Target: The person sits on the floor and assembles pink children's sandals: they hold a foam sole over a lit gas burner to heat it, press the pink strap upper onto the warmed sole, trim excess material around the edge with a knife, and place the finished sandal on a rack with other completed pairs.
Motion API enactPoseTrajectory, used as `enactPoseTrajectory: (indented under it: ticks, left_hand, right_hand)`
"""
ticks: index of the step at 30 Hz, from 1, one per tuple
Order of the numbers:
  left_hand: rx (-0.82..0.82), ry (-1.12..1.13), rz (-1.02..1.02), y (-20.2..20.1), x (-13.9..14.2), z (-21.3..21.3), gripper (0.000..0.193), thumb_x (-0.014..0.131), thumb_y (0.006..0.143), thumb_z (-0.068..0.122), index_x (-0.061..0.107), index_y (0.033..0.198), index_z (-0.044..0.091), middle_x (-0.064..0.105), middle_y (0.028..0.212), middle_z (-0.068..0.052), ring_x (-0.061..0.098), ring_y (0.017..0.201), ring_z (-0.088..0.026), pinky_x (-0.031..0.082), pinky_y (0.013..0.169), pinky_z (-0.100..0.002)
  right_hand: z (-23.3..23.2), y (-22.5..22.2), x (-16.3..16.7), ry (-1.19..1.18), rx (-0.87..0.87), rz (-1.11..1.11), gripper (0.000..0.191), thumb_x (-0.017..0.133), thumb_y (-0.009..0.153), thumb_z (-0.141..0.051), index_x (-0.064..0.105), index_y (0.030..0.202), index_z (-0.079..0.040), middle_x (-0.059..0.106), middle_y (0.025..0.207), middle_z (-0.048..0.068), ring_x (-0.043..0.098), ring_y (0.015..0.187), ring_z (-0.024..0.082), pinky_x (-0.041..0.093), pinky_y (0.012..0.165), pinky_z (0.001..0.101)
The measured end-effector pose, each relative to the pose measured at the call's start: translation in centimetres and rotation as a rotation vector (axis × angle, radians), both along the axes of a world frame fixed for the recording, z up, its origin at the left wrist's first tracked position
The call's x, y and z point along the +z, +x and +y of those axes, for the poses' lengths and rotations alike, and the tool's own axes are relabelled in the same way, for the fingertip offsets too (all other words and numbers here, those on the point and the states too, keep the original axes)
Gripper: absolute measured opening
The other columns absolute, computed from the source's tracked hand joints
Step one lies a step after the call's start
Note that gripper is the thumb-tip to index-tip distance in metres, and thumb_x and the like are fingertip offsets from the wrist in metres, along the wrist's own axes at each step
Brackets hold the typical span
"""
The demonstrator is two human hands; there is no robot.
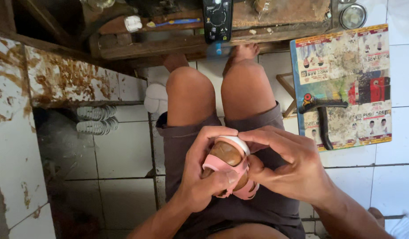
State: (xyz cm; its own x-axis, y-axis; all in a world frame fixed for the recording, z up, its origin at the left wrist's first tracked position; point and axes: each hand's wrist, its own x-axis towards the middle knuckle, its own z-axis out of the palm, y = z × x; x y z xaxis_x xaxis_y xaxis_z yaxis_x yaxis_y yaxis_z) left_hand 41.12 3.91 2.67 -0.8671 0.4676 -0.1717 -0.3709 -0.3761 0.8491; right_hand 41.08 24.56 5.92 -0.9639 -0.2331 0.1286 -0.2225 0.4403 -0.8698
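Note:
A small pink sandal (231,164) with a brown footbed and a white edge rests over my lap. My left hand (200,177) wraps around its left side, thumb pressed on a pink strap near the bottom. My right hand (291,166) grips the right side, its fingers curled over the white edge at the top. Both hands hold the sandal together above my grey shorts (182,141).
A wooden workbench (178,42) stands ahead of my knees with a black device (217,17) on its edge. A board covered in printed paper (342,84) with a black hammer-like tool (322,117) lies to the right. Light-coloured shoes (97,119) sit on the tiled floor at left.

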Motion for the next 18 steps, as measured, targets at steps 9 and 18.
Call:
enactPoseTrajectory:
  ticks: [9,18]
  left_hand:
    - [0.021,-0.034,0.020,-0.2,-0.3,0.2,0.055,0.066,0.087,0.013,0.049,0.136,-0.001,0.063,0.115,-0.012,0.062,0.098,-0.015,0.053,0.089,-0.031]
    - [0.026,-0.021,0.074,0.1,-0.5,0.5,0.056,0.066,0.088,0.013,0.049,0.140,0.000,0.063,0.115,-0.011,0.061,0.103,-0.014,0.052,0.098,-0.030]
  right_hand:
    - [0.2,0.3,-0.7,-0.032,-0.020,-0.006,0.039,0.077,0.079,0.004,0.068,0.116,0.003,0.076,0.107,0.012,0.078,0.095,0.018,0.062,0.082,0.0284]
    - [1.5,0.8,-2.4,-0.273,-0.097,-0.211,0.031,0.065,0.088,0.013,0.073,0.116,0.002,0.077,0.107,0.014,0.076,0.095,0.020,0.061,0.088,0.0293]
